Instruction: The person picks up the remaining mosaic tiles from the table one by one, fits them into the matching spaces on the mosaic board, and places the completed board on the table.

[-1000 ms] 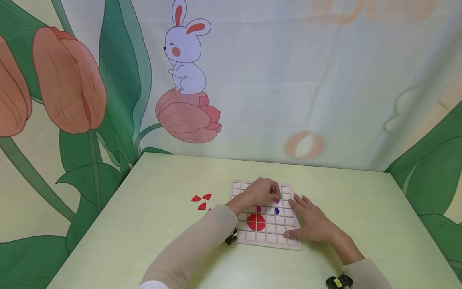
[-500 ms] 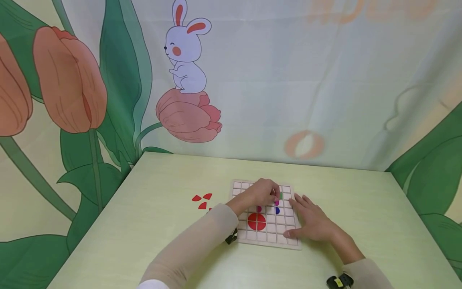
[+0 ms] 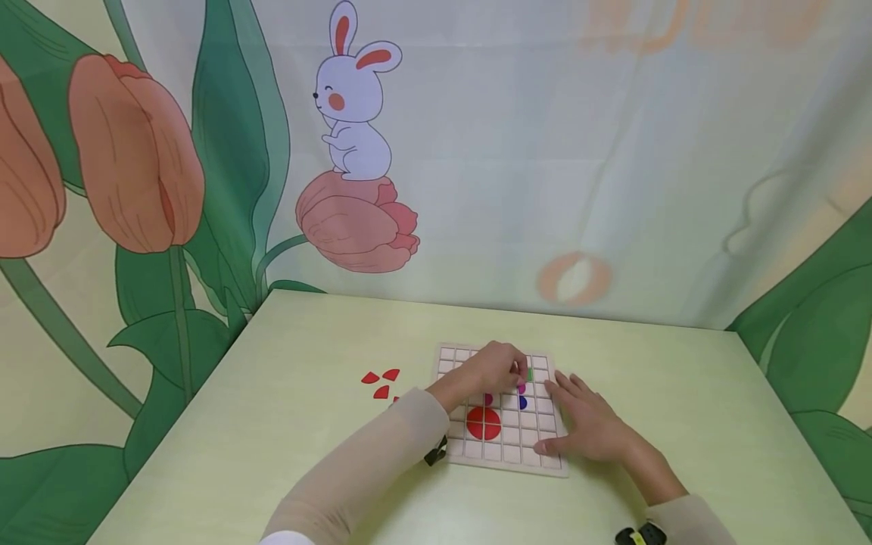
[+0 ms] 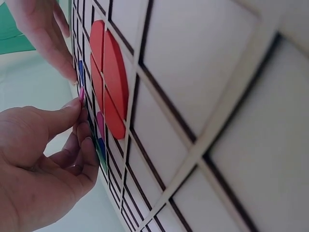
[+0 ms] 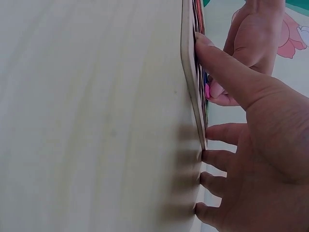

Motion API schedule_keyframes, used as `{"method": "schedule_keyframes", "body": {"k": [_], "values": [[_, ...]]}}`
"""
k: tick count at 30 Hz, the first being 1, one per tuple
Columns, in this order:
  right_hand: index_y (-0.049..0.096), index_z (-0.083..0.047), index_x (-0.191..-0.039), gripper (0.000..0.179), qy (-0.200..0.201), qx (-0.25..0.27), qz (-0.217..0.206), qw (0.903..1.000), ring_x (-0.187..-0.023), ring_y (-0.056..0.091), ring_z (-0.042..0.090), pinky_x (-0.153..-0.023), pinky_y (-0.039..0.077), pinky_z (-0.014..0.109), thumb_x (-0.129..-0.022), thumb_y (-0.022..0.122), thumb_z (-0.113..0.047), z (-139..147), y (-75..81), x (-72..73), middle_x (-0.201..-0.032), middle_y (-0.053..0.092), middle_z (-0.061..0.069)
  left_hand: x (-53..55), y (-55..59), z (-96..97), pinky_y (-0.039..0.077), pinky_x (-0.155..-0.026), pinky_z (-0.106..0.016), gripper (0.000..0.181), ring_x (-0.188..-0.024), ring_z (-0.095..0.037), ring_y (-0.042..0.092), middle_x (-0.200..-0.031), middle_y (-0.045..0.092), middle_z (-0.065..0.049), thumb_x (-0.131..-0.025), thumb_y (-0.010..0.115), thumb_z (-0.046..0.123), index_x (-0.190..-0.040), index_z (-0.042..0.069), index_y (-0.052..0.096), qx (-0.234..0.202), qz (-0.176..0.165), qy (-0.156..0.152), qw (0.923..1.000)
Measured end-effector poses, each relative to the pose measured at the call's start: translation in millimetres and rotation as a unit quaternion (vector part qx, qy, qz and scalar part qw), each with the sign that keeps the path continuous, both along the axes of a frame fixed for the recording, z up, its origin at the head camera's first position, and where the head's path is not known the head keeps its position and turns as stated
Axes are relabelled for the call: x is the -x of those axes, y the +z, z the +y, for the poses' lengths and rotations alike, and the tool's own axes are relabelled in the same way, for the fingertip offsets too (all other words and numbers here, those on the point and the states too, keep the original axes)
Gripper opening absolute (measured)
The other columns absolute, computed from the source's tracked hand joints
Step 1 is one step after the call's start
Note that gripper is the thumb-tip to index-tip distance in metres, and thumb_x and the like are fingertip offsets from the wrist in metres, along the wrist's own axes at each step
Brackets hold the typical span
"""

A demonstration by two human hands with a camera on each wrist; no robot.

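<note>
A square pale wooden board [image 3: 511, 450] with a raised grid lies on the table. My left hand [image 3: 492, 369] reaches over its far part. Thumb and fingertips pinch a small pink piece [image 4: 81, 94] right at the board's surface. Just nearer than it sits a blue half-round piece [image 3: 522, 403]; a green piece [image 3: 530, 374] shows beside the fingertips. Further left is a magenta piece [image 3: 487, 400], above a circle of red quarter pieces [image 3: 475, 431]. My right hand [image 3: 591, 425] rests spread along the board's right edge, thumb on the board and fingertips at its border [image 5: 193, 96].
Several loose red wedge pieces [image 3: 381, 391] lie on the table left of the board, one partly hidden by the left sleeve [image 3: 381, 454]. The pale yellow table [image 3: 204, 454] meets a printed curtain [image 3: 511, 151] at its far edge.
The pink piece has shifted slightly toward the near side and sits by the blue piece, still at the left fingertips. The right hand stays in place. The head view has tilted a little.
</note>
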State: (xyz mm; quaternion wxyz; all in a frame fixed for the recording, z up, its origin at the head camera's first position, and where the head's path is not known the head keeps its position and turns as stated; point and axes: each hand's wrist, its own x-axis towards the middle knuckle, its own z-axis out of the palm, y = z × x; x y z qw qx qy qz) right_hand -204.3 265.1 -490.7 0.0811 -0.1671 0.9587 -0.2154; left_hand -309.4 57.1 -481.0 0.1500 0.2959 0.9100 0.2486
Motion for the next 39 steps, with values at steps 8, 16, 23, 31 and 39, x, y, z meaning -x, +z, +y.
{"method": "schedule_keyframes", "body": {"k": [8,16,23,31,39], "values": [[0.038,0.002,-0.161,0.115,0.002,-0.003,0.006,1.0,-0.155,0.017,0.057,-0.118,0.021,0.075,-0.079,0.087,-0.062,-0.6,0.9,-0.4,-0.169,0.026,0.028,-4.8,2.3,-0.4,0.047,-0.069,-0.022,0.006,-0.076,-0.01,0.056,-0.087,0.065,0.006,-0.102,0.074,0.018,-0.096,0.017,0.075,0.0,0.012,0.005,0.9999],[0.038,0.002,-0.161,0.115,0.006,0.0,0.005,1.0,-0.155,0.017,0.057,-0.118,0.021,0.074,-0.079,0.087,-0.062,0.6,-0.9,-0.2,-0.169,0.025,0.028,-11.5,4.3,-0.7,0.046,-0.065,-0.022,0.009,-0.073,-0.009,0.055,-0.081,0.062,0.004,-0.098,0.079,0.021,-0.098,0.015,0.071,-0.006,-0.003,0.022,0.9997],[0.037,0.002,-0.161,0.116,0.005,0.003,0.0,1.0,-0.155,0.016,0.057,-0.117,0.021,0.076,-0.078,0.087,-0.062,1.0,0.0,0.2,-0.17,0.025,0.028,-10.7,2.6,-0.8,0.046,-0.067,-0.022,0.008,-0.074,-0.009,0.056,-0.081,0.063,0.005,-0.098,0.079,0.022,-0.096,0.017,0.073,-0.007,0.004,0.023,0.9997],[0.037,0.002,-0.161,0.115,0.005,-0.001,0.002,1.0,-0.155,0.015,0.057,-0.118,0.021,0.075,-0.079,0.086,-0.062,0.8,0.7,0.2,-0.17,0.024,0.028,-10.8,0.8,-5.5,0.051,-0.059,-0.023,0.004,-0.07,-0.011,0.059,-0.089,0.066,0.007,-0.101,0.076,0.021,-0.102,0.018,0.074,-0.016,-0.017,0.021,0.9995],[0.037,0.003,-0.161,0.115,0.007,0.002,0.001,1.0,-0.155,0.016,0.057,-0.118,0.02,0.074,-0.079,0.087,-0.061,-0.2,1.2,-0.5,-0.17,0.025,0.028,-11.2,-0.2,-7.3,0.05,-0.057,-0.023,0.004,-0.069,-0.011,0.058,-0.09,0.066,0.007,-0.104,0.07,0.017,-0.1,0.019,0.071,-0.013,-0.009,0.014,0.9998]]}}
